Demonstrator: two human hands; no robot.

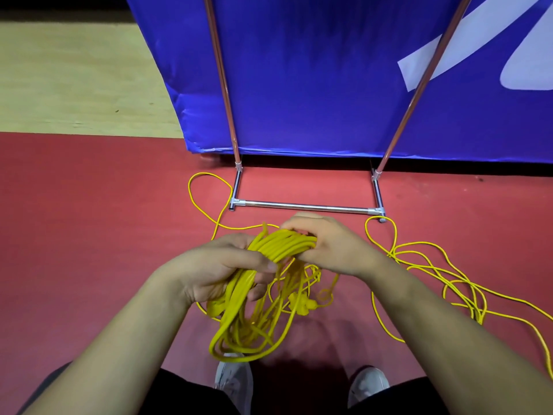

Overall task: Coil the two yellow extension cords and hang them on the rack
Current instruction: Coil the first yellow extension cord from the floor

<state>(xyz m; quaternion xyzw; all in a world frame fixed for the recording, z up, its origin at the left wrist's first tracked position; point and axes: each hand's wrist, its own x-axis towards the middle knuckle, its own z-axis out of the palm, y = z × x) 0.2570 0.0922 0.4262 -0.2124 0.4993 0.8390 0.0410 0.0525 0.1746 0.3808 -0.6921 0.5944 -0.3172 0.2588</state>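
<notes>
Shoes (pixel 235 381) show at bottom centre. Above them my left hand (pixel 221 271) grips the coil (pixel 254 295); my right hand (pixel 326 244) pinches its top. Loose cord (pixel 443 274) lies right, rack (pixel 308 206) above. I should keep loops even and feed slack gradually.

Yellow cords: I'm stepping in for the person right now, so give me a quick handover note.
Left hand and right hand both grip the top of the coiled cord, its loops hanging down.
Second cord lies loose on the red floor, right of the rack.
Done: one cord mostly coiled.
Left: finish it, coil the second, hang both; nothing visibly hangs on the rack yet.
</notes>
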